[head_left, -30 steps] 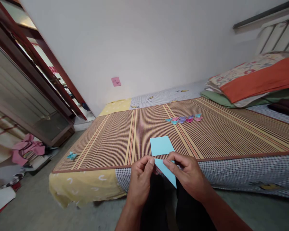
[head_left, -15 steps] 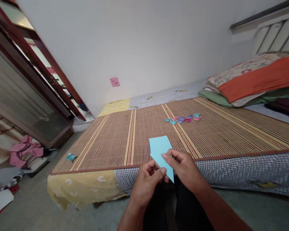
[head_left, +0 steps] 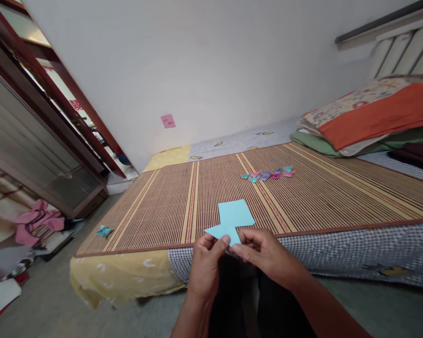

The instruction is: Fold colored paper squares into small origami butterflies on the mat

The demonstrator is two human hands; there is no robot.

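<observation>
Between my hands, over the bed's front edge, is a light blue folded paper [head_left: 221, 232] with a pointed corner toward the left. My left hand [head_left: 208, 263] pinches it with the thumb on top. My right hand [head_left: 264, 256] grips its right side near the lower corner, thumb and fingers closed. Just beyond, a flat light blue paper sheet [head_left: 237, 212] lies on the striped mat [head_left: 169, 202], partly covered by the folded piece in my view.
Several small folded paper pieces [head_left: 265, 175] in blue, pink and purple sit in a cluster farther back. One blue folded paper piece [head_left: 103, 231] rests near the mat's left corner. Stacked bedding [head_left: 377, 122] lies at the right; a pink note [head_left: 168, 120] is on the wall.
The folded paper has turned, its point swinging from lower right to the left. My right hand has moved down to its lower corner, and more of the flat sheet shows.
</observation>
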